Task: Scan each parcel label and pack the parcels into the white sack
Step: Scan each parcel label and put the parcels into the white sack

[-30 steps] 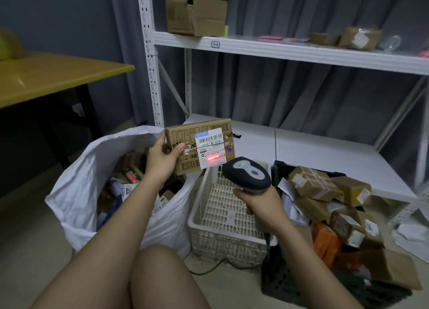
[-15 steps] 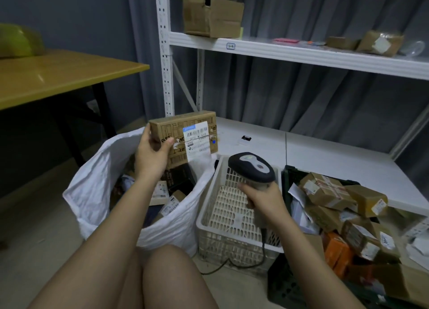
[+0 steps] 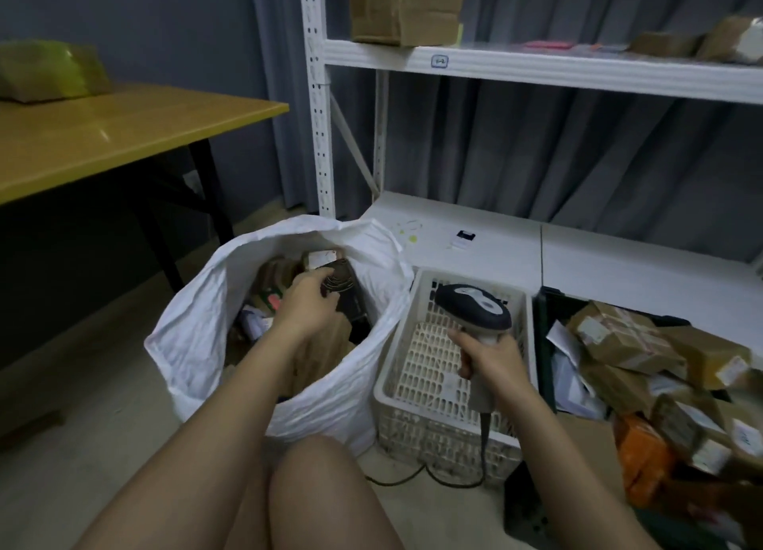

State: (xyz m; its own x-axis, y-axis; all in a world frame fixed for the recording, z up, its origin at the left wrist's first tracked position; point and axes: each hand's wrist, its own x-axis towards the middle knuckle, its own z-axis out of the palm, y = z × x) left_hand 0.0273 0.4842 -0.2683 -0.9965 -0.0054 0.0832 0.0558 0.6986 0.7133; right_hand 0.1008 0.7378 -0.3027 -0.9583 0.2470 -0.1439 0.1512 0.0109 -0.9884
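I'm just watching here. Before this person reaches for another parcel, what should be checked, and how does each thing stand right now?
1. Left hand free of the last parcel: cannot tell; it is down inside the white sack, fingers curled among the boxes.
2. Sack mouth open: ok; the rim stands wide.
3. Room in the sack: ok; parcels lie below the rim.
4. Scanner ready: ok; the right hand grips its handle, over the white basket.
5. Parcels left to scan: ok; a pile of cardboard boxes lies to the right.
6. Scanner cable clear of snags: cannot tell; it runs along the floor under the basket.
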